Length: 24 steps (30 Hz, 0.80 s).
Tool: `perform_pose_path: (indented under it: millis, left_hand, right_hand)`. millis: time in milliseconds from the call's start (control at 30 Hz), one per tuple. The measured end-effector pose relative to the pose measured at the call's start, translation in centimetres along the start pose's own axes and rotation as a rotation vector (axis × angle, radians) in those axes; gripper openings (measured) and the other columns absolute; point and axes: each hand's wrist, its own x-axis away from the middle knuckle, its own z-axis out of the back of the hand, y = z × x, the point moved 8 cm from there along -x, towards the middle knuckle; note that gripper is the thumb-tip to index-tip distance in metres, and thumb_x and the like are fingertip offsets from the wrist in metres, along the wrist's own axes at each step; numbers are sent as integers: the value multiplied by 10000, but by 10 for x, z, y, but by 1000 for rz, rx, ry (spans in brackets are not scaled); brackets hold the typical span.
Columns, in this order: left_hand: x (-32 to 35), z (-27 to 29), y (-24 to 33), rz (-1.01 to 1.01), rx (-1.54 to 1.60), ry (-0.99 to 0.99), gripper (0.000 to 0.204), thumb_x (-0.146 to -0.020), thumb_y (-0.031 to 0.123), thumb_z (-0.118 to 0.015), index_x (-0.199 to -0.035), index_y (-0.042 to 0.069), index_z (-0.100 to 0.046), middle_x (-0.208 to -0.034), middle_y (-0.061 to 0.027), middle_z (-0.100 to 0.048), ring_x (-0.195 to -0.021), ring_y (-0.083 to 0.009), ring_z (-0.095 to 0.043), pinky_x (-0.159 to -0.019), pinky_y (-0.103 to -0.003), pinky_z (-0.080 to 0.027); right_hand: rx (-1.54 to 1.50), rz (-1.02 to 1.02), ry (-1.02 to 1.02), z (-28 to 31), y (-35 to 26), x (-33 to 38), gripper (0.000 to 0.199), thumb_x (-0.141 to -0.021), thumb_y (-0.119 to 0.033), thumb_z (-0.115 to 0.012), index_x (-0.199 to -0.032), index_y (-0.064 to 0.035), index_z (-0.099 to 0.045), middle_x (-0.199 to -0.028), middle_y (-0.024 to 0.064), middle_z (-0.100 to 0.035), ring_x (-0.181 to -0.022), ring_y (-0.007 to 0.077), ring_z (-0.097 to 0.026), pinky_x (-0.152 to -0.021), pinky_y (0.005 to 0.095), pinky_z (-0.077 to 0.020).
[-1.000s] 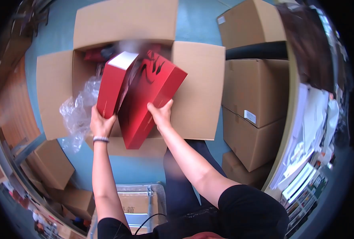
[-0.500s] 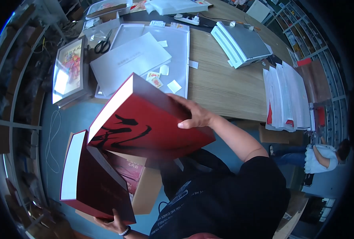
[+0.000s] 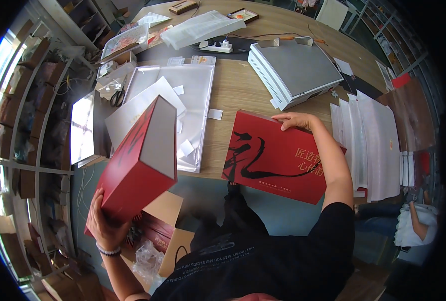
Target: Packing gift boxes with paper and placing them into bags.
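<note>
My left hand (image 3: 107,223) is closed on the lower end of a thick red book-shaped box (image 3: 127,165), held tilted with its pale grey side facing right. My right hand (image 3: 295,120) grips the upper edge of a second red box (image 3: 278,163), whose broad face carries black brush strokes and small gold characters. This second box overlaps the table's front edge in view; I cannot tell whether it rests there. Below the left-hand box stands an open cardboard carton (image 3: 175,243), with red packages (image 3: 157,233) and crumpled clear plastic (image 3: 147,258) inside.
On the wooden table (image 3: 228,85) lie a white tray (image 3: 203,125) with papers, scissors (image 3: 117,98), a grey metal device (image 3: 298,65) and a power strip (image 3: 215,46). White folders (image 3: 373,145) stand at the right. Shelves (image 3: 27,165) line the left; another person (image 3: 416,226) is at far right.
My right hand has carried its red box rightward to the table's front edge, away from the other box. My left hand has raised its box and turned it upright above the carton.
</note>
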Motion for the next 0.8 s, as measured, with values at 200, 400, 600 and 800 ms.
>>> perform_pose_path:
  millis: [200,400,600,800]
  left_hand:
    - [-114,-129,4,-9,-220,10,752,-565,176,-733,-1240,47,-428,-1233,-113,-530,-1099,-292,-534,-914,-393,-443]
    - [-169,-261,3,-94,-298,-90,764,-547,147,-765,-1235,95,-437,-1351,-47,-432,-1235,-281,-408,-993,-427,-363]
    - [-121,-350,10,18,-390,-193,865,-570,172,-779,-1336,153,-378,-1421,-17,-347,-1274,-240,-353,-1041,-399,-268]
    - [-56,-375,62,59,5,-203,648,-751,121,-646,-1334,101,-365,-1386,-180,-327,-1233,-340,-378,-995,-449,-333]
  right_hand:
    - [305,18,119,40,30,-93,637,-744,-444,-654,-1231,-51,-536,-1237,145,-534,-1112,234,-523,-954,321,-395]
    - [431,452,637,43,44,-22,412,-849,-277,-593,-1174,-29,-536,-1190,163,-503,-1134,299,-480,-961,362,-389]
    - [153,-143,1330,3,213,142,659,-801,-302,-652,-1316,-8,-365,-1259,249,-425,-1170,375,-437,-988,420,-360]
    - [-448,-21,1097,-75,279,137,679,-846,-313,-629,-1360,-1,-314,-1301,157,-443,-1198,230,-422,-994,348,-339]
